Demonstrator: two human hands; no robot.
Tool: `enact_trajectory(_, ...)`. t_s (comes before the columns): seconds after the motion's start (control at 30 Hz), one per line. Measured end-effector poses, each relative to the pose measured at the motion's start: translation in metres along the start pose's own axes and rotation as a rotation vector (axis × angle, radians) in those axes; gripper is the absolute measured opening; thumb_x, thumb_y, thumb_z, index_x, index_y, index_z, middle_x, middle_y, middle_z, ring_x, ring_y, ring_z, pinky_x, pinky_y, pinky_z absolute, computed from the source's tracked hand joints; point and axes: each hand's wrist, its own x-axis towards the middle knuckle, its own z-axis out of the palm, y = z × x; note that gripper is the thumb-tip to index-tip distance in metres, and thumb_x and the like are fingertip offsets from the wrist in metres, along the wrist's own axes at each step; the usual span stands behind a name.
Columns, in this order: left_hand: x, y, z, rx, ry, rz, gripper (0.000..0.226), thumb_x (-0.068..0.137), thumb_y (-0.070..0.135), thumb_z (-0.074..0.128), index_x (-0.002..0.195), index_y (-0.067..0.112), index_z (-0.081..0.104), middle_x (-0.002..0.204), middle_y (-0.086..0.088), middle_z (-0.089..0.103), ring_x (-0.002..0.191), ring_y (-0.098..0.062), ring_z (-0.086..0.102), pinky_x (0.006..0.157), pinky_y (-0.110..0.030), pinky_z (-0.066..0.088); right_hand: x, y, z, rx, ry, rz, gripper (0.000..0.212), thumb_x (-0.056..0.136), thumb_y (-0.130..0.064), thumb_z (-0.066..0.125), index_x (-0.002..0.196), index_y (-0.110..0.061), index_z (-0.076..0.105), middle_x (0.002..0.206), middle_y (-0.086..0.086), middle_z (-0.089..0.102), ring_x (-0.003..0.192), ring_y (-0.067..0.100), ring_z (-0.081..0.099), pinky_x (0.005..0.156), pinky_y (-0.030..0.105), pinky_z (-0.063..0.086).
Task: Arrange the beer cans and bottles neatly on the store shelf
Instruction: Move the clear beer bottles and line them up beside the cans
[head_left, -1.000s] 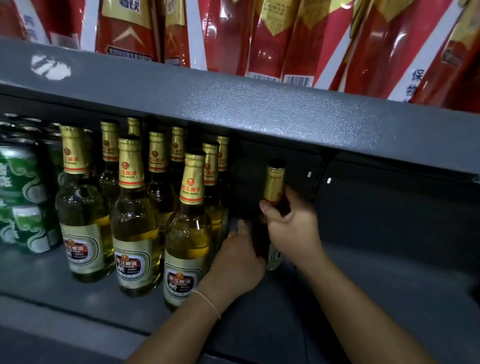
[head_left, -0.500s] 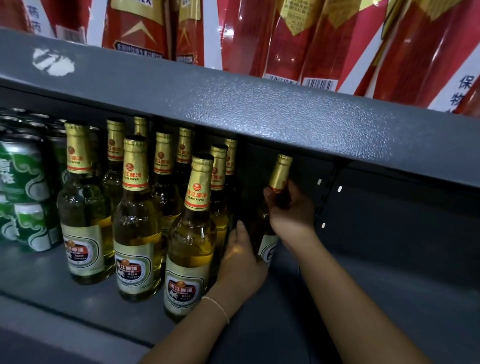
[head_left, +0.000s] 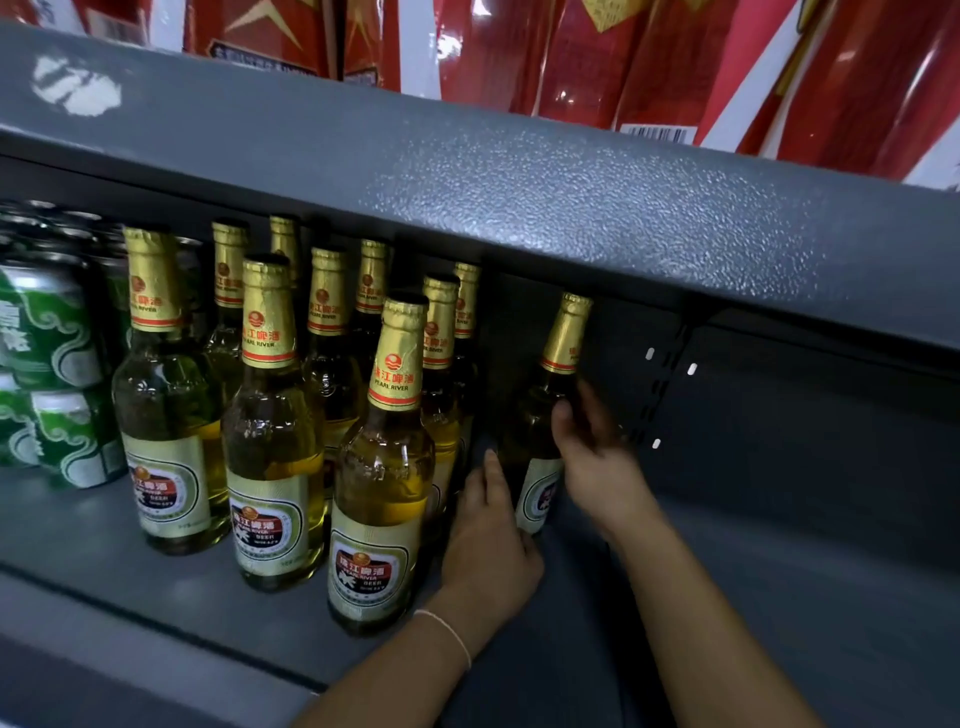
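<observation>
A tilted bottle (head_left: 540, 431) is gripped at its shoulder by the right hand (head_left: 597, 462) deep on the grey shelf (head_left: 779, 597), right of the standing bottles (head_left: 270, 415). Its lower side is touched by the left hand (head_left: 488, 540), fingers straight. Green cans (head_left: 52, 364) are stacked at far left.

Gold-foiled amber bottles (head_left: 382, 467), green swirl-patterned cans (head_left: 47, 332), speckled grey shelf (head_left: 519, 197)
</observation>
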Motion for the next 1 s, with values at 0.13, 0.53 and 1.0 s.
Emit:
enact_trajectory(0.13, -0.001, 0.0, -0.001, 0.007, 0.031, -0.027, 0.088, 0.086, 0.02, 0.051, 0.152, 0.018, -0.008, 0.148, -0.005, 0.012, 0.139, -0.024, 0.022, 0.113, -0.028, 0.024, -0.023, 0.035, -0.004, 0.144, -0.141, 0.07, 0.059, 0.1, -0.023, 0.051, 0.154, -0.031, 0.027, 0.14, -0.011, 0.056, 0.129, 0.0, 0.05, 0.109, 0.025, 0.042)
enact_trajectory(0.53, -0.001, -0.001, -0.001, -0.212, 0.041, -0.133, 0.086, 0.087, 0.012, 0.055, 0.153, 0.018, 0.0, 0.153, -0.007, 0.029, 0.141, -0.021, 0.029, 0.116, -0.032, 0.026, -0.032, 0.074, 0.013, 0.079, -0.168, 0.156, 0.054, 0.087, 0.007, 0.066, 0.121, -0.033, 0.051, 0.111, -0.011, 0.068, 0.105, -0.003, 0.064, 0.089, 0.012, 0.051)
enact_trajectory(1.0, 0.002, -0.001, -0.001, -0.227, 0.036, -0.104, 0.074, 0.085, -0.001, 0.05, 0.151, 0.01, 0.019, 0.154, -0.006, 0.029, 0.143, -0.016, 0.023, 0.113, -0.018, 0.013, -0.027, 0.097, 0.025, -0.021, -0.048, 0.16, 0.069, 0.077, 0.005, 0.077, 0.126, -0.032, 0.047, 0.109, -0.014, 0.065, 0.104, 0.0, 0.062, 0.088, 0.014, 0.051)
